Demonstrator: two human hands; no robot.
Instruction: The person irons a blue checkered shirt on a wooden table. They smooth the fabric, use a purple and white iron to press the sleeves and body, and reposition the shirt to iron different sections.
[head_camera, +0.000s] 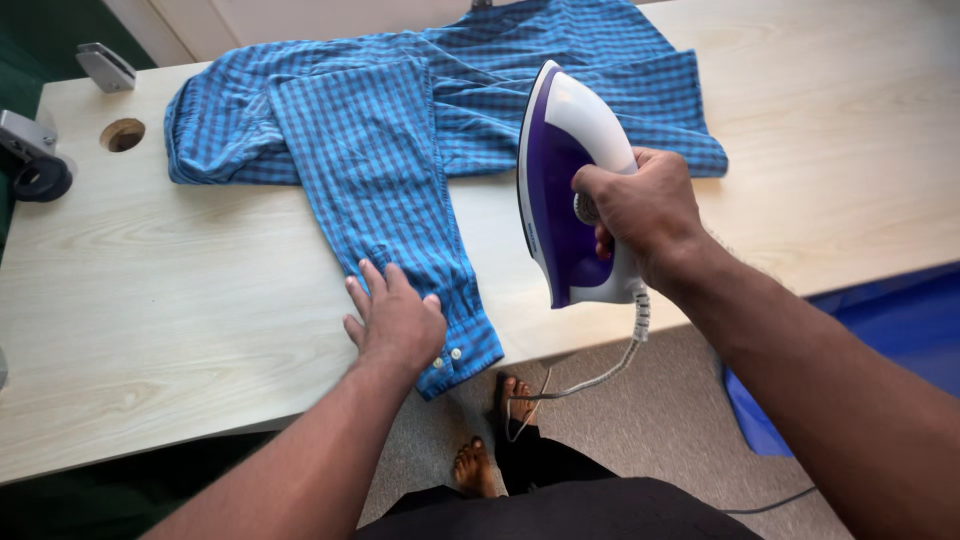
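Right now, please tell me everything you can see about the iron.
The iron has a purple body with a white handle and back, plastic by its look. It is tilted on its side, nose pointing away from the person, beside the blue checked shirt on the pale wooden table. The right hand grips its handle. A white cord leaves the rear and hangs down toward the floor. Its soleplate is hidden, and I cannot tell whether it rests on the table.

A pale wooden table (180, 300) has a round hole (122, 134) near its far left corner, with a grey clamp (30, 155) on the left edge.
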